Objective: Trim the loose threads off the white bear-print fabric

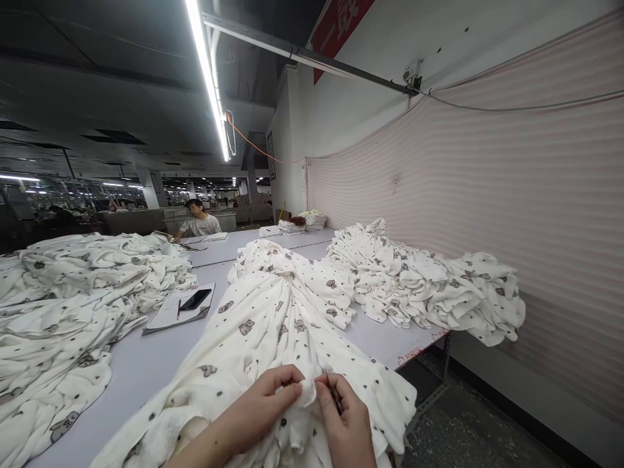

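A white garment [273, 325] printed with small grey bears and dots lies stretched over the table [146, 364] toward me. My left hand [258, 406] pinches a bunched fold of this fabric at the near edge. My right hand [344, 422] is closed right beside it, gripping the same fold, with a thin dark tool showing between its fingers that I cannot identify. Both hands meet at the small white tuft of cloth [307, 390].
Heaps of the same printed fabric lie at the left [63, 299] and the right [424, 279]. A clipboard with a black phone [195, 300] sits mid-table. A seated person [197, 224] works at the far end beside folded stacks [305, 221]. A striped wall covering runs along the right.
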Tool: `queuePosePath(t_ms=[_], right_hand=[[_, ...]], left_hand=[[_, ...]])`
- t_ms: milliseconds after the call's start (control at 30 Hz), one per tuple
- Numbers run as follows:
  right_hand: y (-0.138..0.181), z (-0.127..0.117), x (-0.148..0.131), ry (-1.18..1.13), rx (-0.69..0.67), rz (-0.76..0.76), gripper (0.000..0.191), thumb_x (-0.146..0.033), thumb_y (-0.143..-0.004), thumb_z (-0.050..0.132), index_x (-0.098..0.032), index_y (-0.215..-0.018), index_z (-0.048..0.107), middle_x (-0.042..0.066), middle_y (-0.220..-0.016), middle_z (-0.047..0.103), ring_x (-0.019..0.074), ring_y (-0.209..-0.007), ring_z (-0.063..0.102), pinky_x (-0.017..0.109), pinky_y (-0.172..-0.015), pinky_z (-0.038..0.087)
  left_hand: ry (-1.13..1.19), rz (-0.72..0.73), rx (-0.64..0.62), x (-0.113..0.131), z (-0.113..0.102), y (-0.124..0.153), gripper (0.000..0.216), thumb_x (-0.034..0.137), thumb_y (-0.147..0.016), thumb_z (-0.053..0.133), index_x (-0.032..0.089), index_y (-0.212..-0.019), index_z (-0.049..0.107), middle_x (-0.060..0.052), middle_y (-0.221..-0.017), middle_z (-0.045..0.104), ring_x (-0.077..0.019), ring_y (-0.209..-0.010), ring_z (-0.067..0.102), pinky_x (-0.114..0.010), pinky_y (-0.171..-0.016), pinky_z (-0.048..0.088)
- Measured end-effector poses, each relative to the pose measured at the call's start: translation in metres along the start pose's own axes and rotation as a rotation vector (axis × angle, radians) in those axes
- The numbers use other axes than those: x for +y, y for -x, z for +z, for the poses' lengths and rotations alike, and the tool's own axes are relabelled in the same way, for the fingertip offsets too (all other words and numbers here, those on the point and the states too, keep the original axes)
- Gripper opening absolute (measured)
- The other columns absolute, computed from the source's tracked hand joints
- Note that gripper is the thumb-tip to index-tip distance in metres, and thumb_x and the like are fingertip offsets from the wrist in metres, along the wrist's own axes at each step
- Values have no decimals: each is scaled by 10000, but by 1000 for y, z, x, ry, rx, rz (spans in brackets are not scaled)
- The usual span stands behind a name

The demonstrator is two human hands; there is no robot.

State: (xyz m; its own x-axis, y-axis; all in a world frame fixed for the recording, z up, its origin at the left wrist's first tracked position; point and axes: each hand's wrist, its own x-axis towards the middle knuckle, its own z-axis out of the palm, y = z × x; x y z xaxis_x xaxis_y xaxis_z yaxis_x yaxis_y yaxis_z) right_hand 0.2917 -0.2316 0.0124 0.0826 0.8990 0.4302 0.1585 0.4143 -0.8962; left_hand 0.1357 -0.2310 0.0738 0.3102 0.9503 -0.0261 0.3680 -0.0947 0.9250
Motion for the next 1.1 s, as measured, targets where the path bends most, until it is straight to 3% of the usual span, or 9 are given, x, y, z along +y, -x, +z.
queuePosePath(t_ms=[133,300,467,633,833,967,1033,1100], right_hand=[[-6,2,-2,-16,58,33,290,-448,-887,512,-208,-748,597,-32,-610,599,142,-570,550,204,-557,423],[-9,3,-4,-119,11,116,274,-468,-869,529,-212,-776,562,-45,-593,567,143,-550,553,212,-560,458],[-6,-13,6,-153,-73,112,346,-481,-763,643,-192,-950,680,67,-882,718,237,-854,665,276,-760,515],[-4,-19,6,-87,-139,50,310,-483,-788,627,-234,-923,755,75,-900,744,250,-869,674,305,-781,522],[-7,-19,4,-110,-128,80,321,-510,-772,638,-232,-868,769,69,-851,752,251,-823,679,300,-755,521],[-3,-20,12,-97,-17,167,357,-517,-715,687,-206,-883,736,65,-823,735,238,-771,660,286,-695,524],[-2,-20,16,-80,-60,158,354,-502,-685,716,-201,-871,722,46,-785,714,223,-724,635,277,-656,514],[-5,-22,18,-67,-150,154,304,-492,-737,671,-198,-805,704,26,-720,681,212,-690,608,273,-633,494]], left_hand=[[-89,9,20,4,4,-1,227,374,-818,581,203,-954,640,33,-780,540,-162,-761,488,-248,-714,386],[-40,40,71,5,8,-6,186,328,-814,563,171,-755,645,16,-727,588,-175,-759,517,-254,-743,391],[22,-13,157,5,3,-3,188,358,-800,584,175,-762,608,42,-703,477,-151,-717,443,-246,-689,354],[42,-10,106,2,5,-4,173,340,-811,578,172,-778,599,52,-695,439,-139,-708,412,-246,-686,335],[20,-13,102,2,4,-4,176,348,-802,583,176,-766,603,49,-696,467,-144,-716,439,-241,-689,354],[6,-22,69,8,5,-3,197,379,-802,602,188,-780,644,35,-725,558,-164,-747,502,-249,-705,386],[36,-17,59,12,2,-3,218,397,-812,603,198,-835,690,14,-814,639,-192,-849,549,-267,-788,406],[181,-18,133,17,-8,-4,222,400,-792,643,193,-824,717,-5,-892,680,-193,-846,577,-278,-807,425]])
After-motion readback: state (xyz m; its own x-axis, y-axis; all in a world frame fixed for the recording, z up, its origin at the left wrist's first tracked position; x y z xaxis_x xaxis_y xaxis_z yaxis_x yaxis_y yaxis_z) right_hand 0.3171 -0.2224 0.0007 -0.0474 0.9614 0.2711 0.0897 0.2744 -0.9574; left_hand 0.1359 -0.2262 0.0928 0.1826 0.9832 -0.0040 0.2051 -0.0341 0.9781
